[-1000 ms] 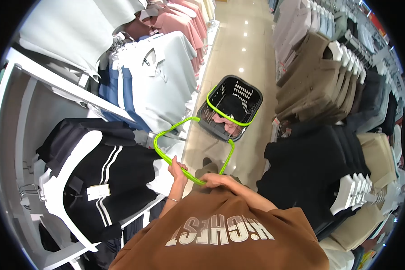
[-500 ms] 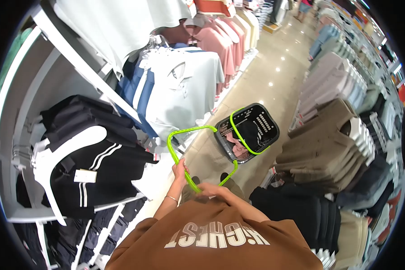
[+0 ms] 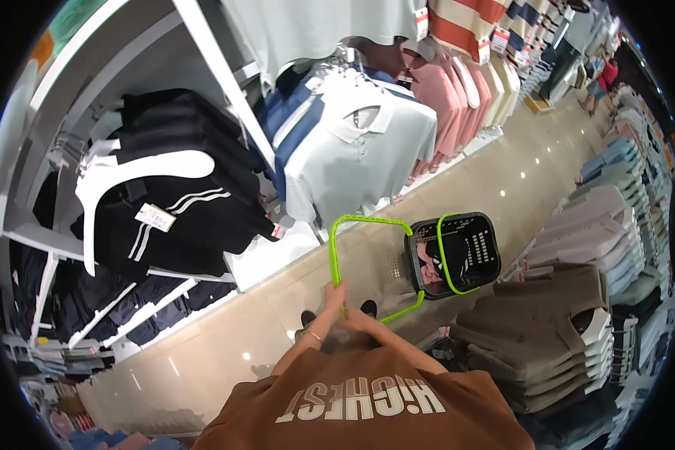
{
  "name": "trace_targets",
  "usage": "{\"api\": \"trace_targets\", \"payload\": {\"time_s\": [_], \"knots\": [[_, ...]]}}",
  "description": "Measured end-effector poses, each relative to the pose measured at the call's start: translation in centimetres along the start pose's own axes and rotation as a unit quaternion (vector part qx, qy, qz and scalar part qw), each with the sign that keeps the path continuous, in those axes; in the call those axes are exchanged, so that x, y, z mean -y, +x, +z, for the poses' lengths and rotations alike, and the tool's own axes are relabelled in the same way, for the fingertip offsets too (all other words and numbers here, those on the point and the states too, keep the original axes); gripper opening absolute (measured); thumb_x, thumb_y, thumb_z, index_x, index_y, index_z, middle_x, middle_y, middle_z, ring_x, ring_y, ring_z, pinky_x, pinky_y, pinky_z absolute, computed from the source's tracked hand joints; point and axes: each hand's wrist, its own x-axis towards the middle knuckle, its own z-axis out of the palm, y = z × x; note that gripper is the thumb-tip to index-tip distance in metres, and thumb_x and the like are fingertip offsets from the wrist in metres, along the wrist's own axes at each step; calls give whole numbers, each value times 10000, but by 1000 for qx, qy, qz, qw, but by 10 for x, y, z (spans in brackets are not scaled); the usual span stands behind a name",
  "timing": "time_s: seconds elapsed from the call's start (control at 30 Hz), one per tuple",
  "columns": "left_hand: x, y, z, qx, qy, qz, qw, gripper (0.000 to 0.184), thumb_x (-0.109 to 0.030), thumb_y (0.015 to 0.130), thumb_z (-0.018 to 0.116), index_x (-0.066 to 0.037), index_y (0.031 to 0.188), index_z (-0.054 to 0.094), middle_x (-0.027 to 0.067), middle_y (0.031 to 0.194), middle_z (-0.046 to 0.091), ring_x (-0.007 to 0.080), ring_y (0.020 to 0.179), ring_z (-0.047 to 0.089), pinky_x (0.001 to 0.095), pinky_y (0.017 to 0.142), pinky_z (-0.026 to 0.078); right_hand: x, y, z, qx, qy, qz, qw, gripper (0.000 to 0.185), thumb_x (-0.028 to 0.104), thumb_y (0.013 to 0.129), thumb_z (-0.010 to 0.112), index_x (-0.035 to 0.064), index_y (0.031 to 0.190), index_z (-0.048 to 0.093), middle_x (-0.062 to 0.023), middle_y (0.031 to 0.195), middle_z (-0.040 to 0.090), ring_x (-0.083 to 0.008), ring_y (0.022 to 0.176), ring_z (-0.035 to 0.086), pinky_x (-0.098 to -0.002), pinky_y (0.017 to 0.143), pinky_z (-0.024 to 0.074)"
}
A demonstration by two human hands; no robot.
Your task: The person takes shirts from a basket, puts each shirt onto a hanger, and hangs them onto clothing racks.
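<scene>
Both hands are wrapped round the long lime-green handle (image 3: 335, 247) of a black rolling shopping basket (image 3: 490, 266). My left hand (image 3: 335, 296) closes on its near side. Close beside it, my right hand (image 3: 358, 319) grips the near corner, its fingertips partly hidden. The basket stands tilted on the floor ahead and to the right, with a second green handle (image 3: 444, 255) crossing its opening. Inside lie a pink garment (image 3: 430, 268) and dark clothing with white stripes.
To the left hang black striped shirts (image 3: 191, 217) and a white hanger (image 3: 150, 166). Pale polo shirts (image 3: 360, 157) and pink tops (image 3: 442, 105) line the far rack. Brown shirts (image 3: 525, 330) flank the right side. Another person (image 3: 606, 79) is far down the tiled aisle (image 3: 502, 169).
My view has turned left, so racks and basket sit further right in it. My hands have come closer together on the handle, both still gripping.
</scene>
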Motion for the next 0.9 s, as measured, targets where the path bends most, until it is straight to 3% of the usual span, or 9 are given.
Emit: {"api": "trace_targets", "payload": {"time_s": [0.13,0.23,0.37,0.63,0.9], "knots": [[-8,0,-7,-21,41,9,999,244,-249,870,561,-71,717,495,2,532,437,130,450,430,301,417,347,25,-2,-14,29,-16,33,999,407,247,730,581,-47,1011,606,-246,919,656,-385,868,635,-444,763,487],[-14,16,-17,-47,70,45,995,287,-286,843,600,-52,699,514,34,527,491,151,429,477,327,409,378,91,-20,-36,-78,73,-18,994,389,231,708,587,-62,961,619,-263,882,652,-388,856,639,-436,753,495],[-38,11,-34,-17,64,44,997,304,-305,826,625,-43,701,536,50,531,526,157,425,511,332,411,406,87,3,-27,-68,-6,64,996,372,219,694,577,-87,902,614,-275,836,647,-384,833,646,-433,734,498],[-57,3,-86,0,20,30,999,213,-235,874,580,-88,755,483,-27,532,418,97,431,415,285,382,320,124,24,5,-94,41,23,994,337,221,702,578,-61,882,613,-248,811,648,-359,785,642,-420,691,493],[-48,-21,-199,-51,-79,14,995,222,-228,871,601,-128,759,437,-61,522,356,48,366,330,225,309,247,188,59,61,40,4,-51,998,341,274,770,592,-30,926,603,-219,862,652,-346,823,639,-418,752,492]]}}
